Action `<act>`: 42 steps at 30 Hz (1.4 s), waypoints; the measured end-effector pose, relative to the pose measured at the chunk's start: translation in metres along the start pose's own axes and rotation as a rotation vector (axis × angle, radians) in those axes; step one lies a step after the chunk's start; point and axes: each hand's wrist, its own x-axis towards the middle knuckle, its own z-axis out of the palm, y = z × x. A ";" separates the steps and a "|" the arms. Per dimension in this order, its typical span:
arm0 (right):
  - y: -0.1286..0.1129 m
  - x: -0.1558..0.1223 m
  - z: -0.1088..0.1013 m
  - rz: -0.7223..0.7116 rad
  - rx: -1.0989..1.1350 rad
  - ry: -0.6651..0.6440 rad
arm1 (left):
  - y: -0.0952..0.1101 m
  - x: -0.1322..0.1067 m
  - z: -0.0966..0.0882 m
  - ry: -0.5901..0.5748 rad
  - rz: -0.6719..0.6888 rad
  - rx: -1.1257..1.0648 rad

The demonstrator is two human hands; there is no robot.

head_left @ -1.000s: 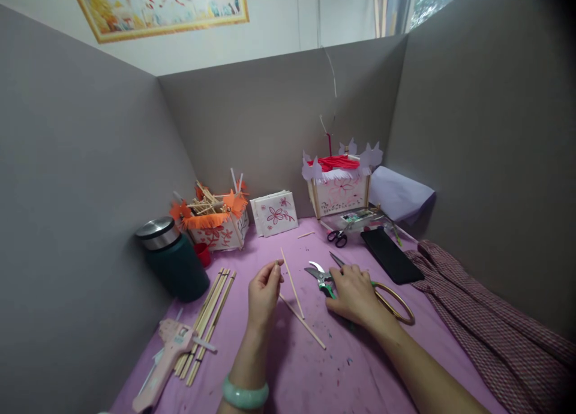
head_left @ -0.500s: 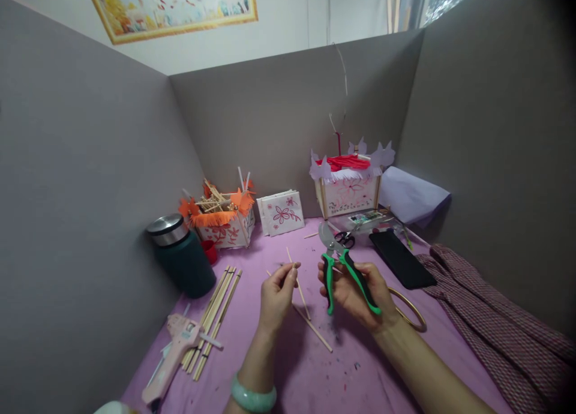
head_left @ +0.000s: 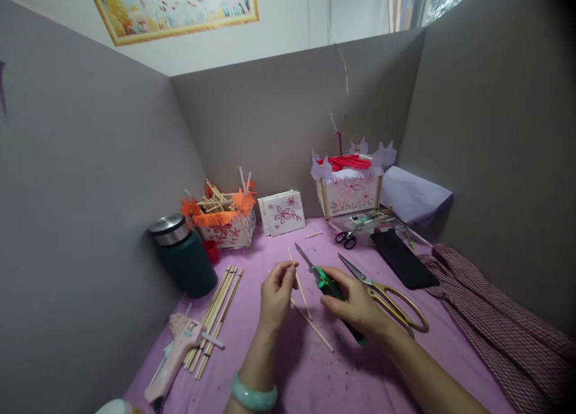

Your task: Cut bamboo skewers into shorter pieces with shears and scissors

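Above purple cloth (head_left: 306,378), the right hand (head_left: 360,303) grips green-handled metal shears (head_left: 330,287); the left hand (head_left: 276,291) pinches an indistinct piece (head_left: 294,264). Behind, an orange-fringed white box (head_left: 227,237) holds wooden sticks (head_left: 214,199); a lilac-fringed white box (head_left: 351,199), red cord (head_left: 345,162).

Two hands in play here, a left hand (head_left: 276,294) and a right hand (head_left: 355,300), with one bangle (head_left: 254,396) between them! One pair of green-handled shears (head_left: 323,280), and two pairs of scissors: one gold-handled pair (head_left: 369,281), one small dark pair (head_left: 345,240). Thin loose sticks? Three: two long ones (head_left: 301,286), one short one (head_left: 314,235). Thicker sticks (head_left: 218,318), at least four, overlapping. One glue gun (head_left: 177,349), one bottle (head_left: 188,265), one red cup (head_left: 212,252), one black slab (head_left: 404,259). Two fringed boxes (head_left: 351,196), at least two flowered white panels (head_left: 284,216), and one framed picture (head_left: 180,12)!
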 end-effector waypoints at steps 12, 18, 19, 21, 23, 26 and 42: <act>0.008 -0.004 0.002 -0.302 -0.442 0.025 | -0.002 0.001 -0.002 0.025 0.039 -0.003; 0.007 -0.005 0.003 -0.314 -0.492 0.038 | -0.002 0.002 -0.003 0.016 0.060 0.029; 0.007 -0.005 0.003 -0.313 -0.499 0.038 | -0.002 0.002 -0.003 0.016 0.065 0.032; 0.006 -0.005 0.002 -0.311 -0.513 0.035 | -0.003 0.003 -0.004 0.016 0.069 0.045; 0.006 -0.005 0.003 -0.303 -0.529 0.033 | -0.003 0.003 -0.004 0.018 0.075 0.061; 0.006 -0.005 0.005 -0.284 -0.554 0.037 | -0.002 0.003 -0.004 0.013 0.095 0.082; 0.013 -0.005 0.006 -0.191 -0.598 0.034 | -0.005 0.004 -0.003 0.037 0.069 0.087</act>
